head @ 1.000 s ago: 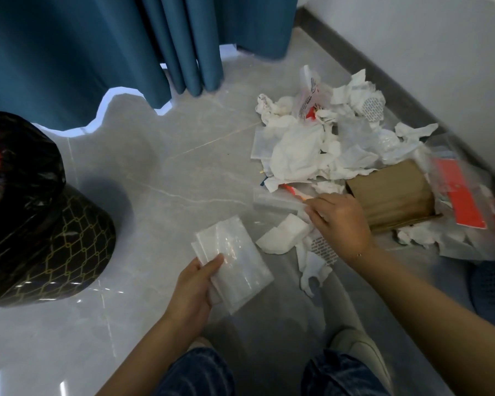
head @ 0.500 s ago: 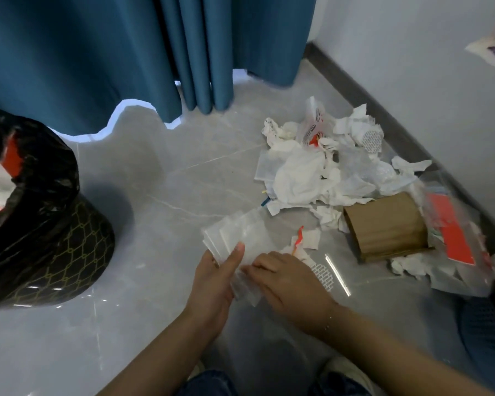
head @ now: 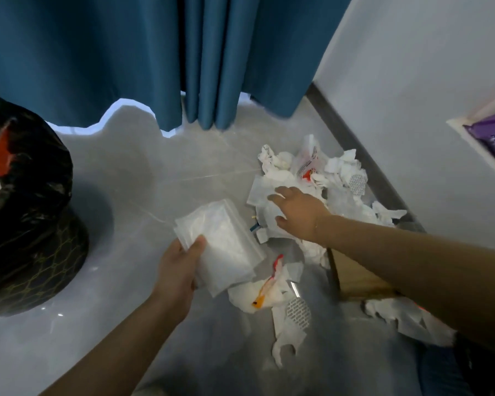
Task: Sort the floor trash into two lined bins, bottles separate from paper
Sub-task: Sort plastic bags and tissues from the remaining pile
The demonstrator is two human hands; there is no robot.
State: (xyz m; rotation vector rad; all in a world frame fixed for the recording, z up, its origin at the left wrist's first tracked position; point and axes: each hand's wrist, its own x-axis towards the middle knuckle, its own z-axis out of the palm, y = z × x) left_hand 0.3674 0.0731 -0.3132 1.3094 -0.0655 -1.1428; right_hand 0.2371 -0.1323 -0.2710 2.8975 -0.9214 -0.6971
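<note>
The left hand (head: 180,270) grips a stack of clear bags (head: 223,247) above the floor (head: 120,195). The right hand (head: 300,212), fingers spread and open, reaches onto the paper pile (head: 340,178) by the wall. The lined bin (head: 32,201) stands at far left.

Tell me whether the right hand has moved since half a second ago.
Yes. The right hand has left the packets held in the left hand and reached forward onto the paper pile, away from the cardboard box.
</note>
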